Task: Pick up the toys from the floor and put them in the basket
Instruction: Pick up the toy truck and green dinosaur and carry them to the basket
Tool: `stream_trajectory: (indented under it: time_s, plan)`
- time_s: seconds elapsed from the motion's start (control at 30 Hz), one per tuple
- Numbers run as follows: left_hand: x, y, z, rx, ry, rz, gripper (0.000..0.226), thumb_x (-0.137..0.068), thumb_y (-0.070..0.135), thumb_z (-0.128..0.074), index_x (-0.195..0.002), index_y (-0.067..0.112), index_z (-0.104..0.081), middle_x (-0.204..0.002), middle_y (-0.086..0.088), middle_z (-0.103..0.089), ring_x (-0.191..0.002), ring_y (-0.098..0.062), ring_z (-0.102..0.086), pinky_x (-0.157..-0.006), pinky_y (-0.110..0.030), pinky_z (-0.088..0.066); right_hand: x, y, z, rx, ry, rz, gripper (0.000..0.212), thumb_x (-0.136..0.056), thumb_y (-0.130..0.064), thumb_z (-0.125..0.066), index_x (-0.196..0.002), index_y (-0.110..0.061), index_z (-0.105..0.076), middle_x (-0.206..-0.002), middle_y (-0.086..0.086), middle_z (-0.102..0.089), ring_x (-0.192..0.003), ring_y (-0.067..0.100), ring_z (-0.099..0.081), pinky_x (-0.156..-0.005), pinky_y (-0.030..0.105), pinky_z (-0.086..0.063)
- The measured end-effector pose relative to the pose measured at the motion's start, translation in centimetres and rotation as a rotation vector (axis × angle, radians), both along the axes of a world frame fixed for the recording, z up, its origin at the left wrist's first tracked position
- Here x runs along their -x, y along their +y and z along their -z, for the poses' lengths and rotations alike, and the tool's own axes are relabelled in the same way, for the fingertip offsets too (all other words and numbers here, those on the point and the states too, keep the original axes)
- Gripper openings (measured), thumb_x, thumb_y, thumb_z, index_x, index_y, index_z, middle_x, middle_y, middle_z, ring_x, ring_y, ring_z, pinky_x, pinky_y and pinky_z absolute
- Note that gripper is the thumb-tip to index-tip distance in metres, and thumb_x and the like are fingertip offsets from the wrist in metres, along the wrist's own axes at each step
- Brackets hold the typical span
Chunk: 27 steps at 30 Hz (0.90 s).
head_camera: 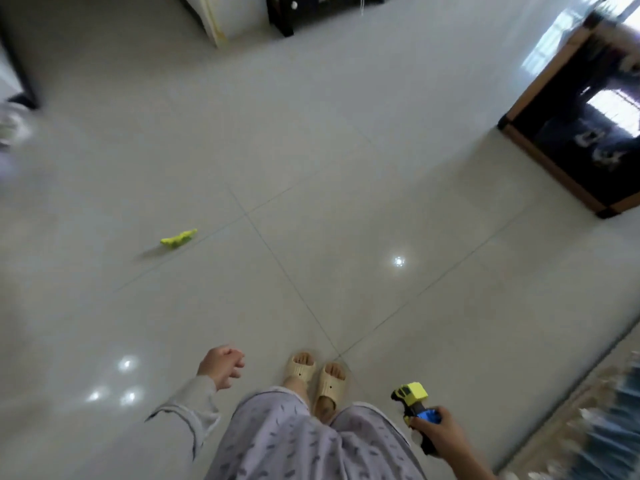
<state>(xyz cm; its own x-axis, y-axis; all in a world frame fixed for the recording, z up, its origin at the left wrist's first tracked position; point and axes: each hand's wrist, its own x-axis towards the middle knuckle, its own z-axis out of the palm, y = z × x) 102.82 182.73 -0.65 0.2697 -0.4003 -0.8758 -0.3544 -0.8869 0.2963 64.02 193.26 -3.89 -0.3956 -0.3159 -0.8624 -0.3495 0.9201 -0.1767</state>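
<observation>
I stand on a pale tiled floor. A small yellow-green toy (178,238) lies on the tiles to my front left, well away from both hands. My right hand (440,432) is at the lower right, closed around a yellow, black and blue toy truck (412,398) whose yellow front sticks out above my fingers. My left hand (221,367) hangs at the lower middle with its fingers loosely curled and nothing in it. No basket is clearly in view.
My feet in beige slippers (313,377) stand between the hands. A dark glass table with a wooden frame (540,98) stands at the right. Dark furniture (311,12) and a white cabinet (221,15) are at the back. A patterned rug (588,410) lies at the lower right.
</observation>
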Motion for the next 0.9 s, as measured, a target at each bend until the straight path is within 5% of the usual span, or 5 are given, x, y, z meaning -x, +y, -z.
stream_trajectory:
  time_s: [0.43, 0.63, 0.9]
  plan:
    - [-4.8, 15.0, 2.3, -0.146, 0.096, -0.653, 0.014, -0.091, 0.011, -0.050, -0.083, 0.005, -0.060, -0.080, -0.015, -0.060, -0.065, -0.024, -0.051, -0.062, -0.025, -0.035, -11.9, -16.7, -0.2, 0.119, -0.101, -0.605, 0.034, -0.073, -0.026, -0.077, -0.092, -0.011, -0.052, -0.072, 0.003, -0.054, -0.064, 0.018, -0.053, -0.054, 0.025, -0.040]
    - [-9.0, 11.3, 2.7, -0.125, 0.122, -0.796, 0.012, -0.092, 0.013, -0.052, -0.087, 0.004, -0.058, -0.093, -0.018, -0.060, -0.067, -0.025, -0.050, -0.061, -0.025, -0.034, -19.0, -23.1, -0.1, 0.140, -0.111, -0.722, 0.036, -0.075, -0.027, -0.075, -0.099, -0.012, -0.053, -0.074, 0.001, -0.053, -0.074, 0.022, -0.056, -0.067, 0.031, -0.047]
    - [-19.2, -1.1, 0.8, 0.021, 0.102, -0.692, 0.008, -0.091, 0.012, -0.050, -0.092, 0.008, -0.057, -0.084, -0.011, -0.059, -0.060, -0.020, -0.051, -0.056, -0.023, -0.035, -24.9, -28.8, 0.8, 0.063, -0.022, -0.638, 0.037, -0.074, -0.024, -0.078, -0.095, -0.006, -0.053, -0.070, 0.007, -0.054, -0.061, 0.022, -0.053, -0.056, 0.027, -0.044]
